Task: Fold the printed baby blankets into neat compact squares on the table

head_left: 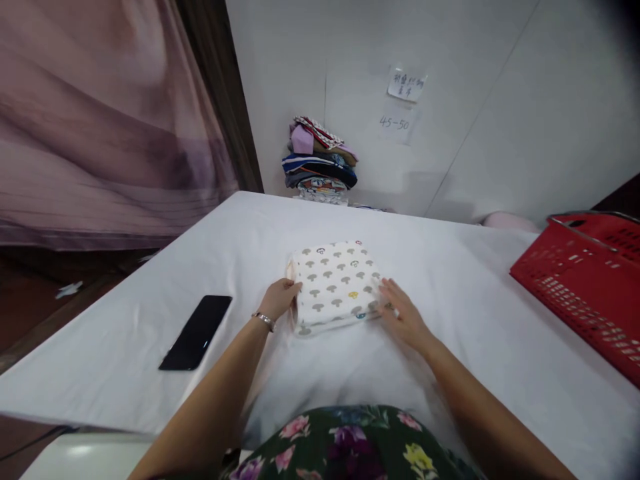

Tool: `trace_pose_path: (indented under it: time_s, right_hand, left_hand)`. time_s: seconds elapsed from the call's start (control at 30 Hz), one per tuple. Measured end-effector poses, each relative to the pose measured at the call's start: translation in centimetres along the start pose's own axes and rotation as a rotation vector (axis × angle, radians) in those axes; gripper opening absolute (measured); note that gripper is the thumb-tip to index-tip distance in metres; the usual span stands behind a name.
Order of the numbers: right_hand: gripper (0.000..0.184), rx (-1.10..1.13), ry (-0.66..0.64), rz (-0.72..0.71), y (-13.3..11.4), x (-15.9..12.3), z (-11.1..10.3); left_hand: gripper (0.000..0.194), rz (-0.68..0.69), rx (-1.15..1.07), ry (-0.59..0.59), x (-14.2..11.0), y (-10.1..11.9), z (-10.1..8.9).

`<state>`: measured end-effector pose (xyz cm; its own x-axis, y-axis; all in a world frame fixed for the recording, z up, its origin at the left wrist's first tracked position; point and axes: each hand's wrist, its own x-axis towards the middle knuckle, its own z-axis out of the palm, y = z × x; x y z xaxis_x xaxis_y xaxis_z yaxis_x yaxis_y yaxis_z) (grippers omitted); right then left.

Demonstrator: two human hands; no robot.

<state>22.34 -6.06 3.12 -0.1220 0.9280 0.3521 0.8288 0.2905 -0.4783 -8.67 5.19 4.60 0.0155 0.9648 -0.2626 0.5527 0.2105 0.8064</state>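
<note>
A folded white cloth with a grey mushroom print (pixel 336 283) lies flat in the middle of the white-covered table (pixel 450 267). My left hand (pixel 281 298), with a bracelet on its wrist, is closed on the cloth's left edge, fingers curled round it. At the cloth's near right corner rests my right hand (pixel 403 312), its fingers stretched out flat and touching the fabric.
A black phone (pixel 197 331) lies face down at the left of the table. A red plastic basket (pixel 585 277) stands at the right edge. A stack of folded clothes (pixel 320 162) sits against the white wall at the back. A mauve curtain (pixel 100 120) hangs left.
</note>
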Motion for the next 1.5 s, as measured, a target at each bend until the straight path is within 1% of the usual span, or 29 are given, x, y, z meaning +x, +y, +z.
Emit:
trace_pose_path:
  time_s: [0.07,0.1,0.13,0.23,0.33,0.5,0.67,0.77,0.83,1.0,1.07,1.17,1.23,1.4,1.5]
  right_hand:
    - [0.043,0.086,0.163,0.128,1.0,-0.1,-0.8]
    - [0.041,0.117,0.206,0.191,1.4,-0.3,-1.0]
    - [0.04,0.141,0.223,0.244,1.8,-0.4,-1.1]
    - [0.038,0.167,0.203,0.335,2.7,-1.0,-0.6]
    - [0.038,0.151,0.151,0.375,2.9,-1.4,0.4]
    - [0.041,0.102,0.086,0.357,2.2,-1.2,0.8]
    - [0.047,-0.015,0.002,0.356,1.6,-0.8,0.5]
    - [0.048,-0.041,-0.02,0.354,1.2,-0.6,0.5]
    - [0.047,-0.021,-0.016,0.348,0.9,-0.6,0.5]
    - [0.041,0.01,0.048,0.331,0.7,-0.9,0.2]
    - [0.039,-0.025,0.031,0.308,0.7,-1.2,0.1]
    - [0.04,-0.082,-0.011,0.289,0.8,-1.5,-0.1]
    - [0.041,-0.105,-0.006,0.307,0.9,-1.8,-0.1]
    - [0.046,-0.113,-0.038,0.331,1.7,-2.3,0.2]
    - [0.053,-0.133,-0.06,0.336,2.1,-2.2,0.4]
  left_hand:
    - [0.037,-0.047,-0.14,-0.026,-1.0,0.4,-0.2]
    - [0.043,-0.066,-0.193,-0.043,-1.6,0.6,-0.3]
    - [0.049,-0.075,-0.219,-0.063,-2.2,0.8,-0.4]
    - [0.067,-0.071,-0.225,-0.115,-3.5,1.4,-0.6]
    - [0.071,-0.043,-0.251,-0.112,-4.0,1.7,-0.4]
    - [0.069,-0.03,-0.332,-0.017,-3.9,1.5,0.5]
    - [0.066,-0.035,-0.328,0.027,-4.0,1.2,1.0]
    - [0.065,-0.014,-0.315,0.047,-4.0,1.0,1.1]
    - [0.063,0.003,-0.265,0.057,-4.0,0.6,1.2]
    - [0.057,0.075,0.043,0.137,-4.2,-0.7,1.5]
    - [0.057,0.085,0.068,0.135,-4.5,-1.0,1.5]
    - [0.058,0.065,0.045,0.113,-4.9,-1.1,1.6]
    - [0.059,0.047,0.011,0.106,-5.1,-1.2,1.7]
    - [0.068,0.018,-0.221,0.057,-5.9,-1.6,1.8]
    - [0.071,-0.004,-0.297,0.008,-6.6,-1.8,1.7]
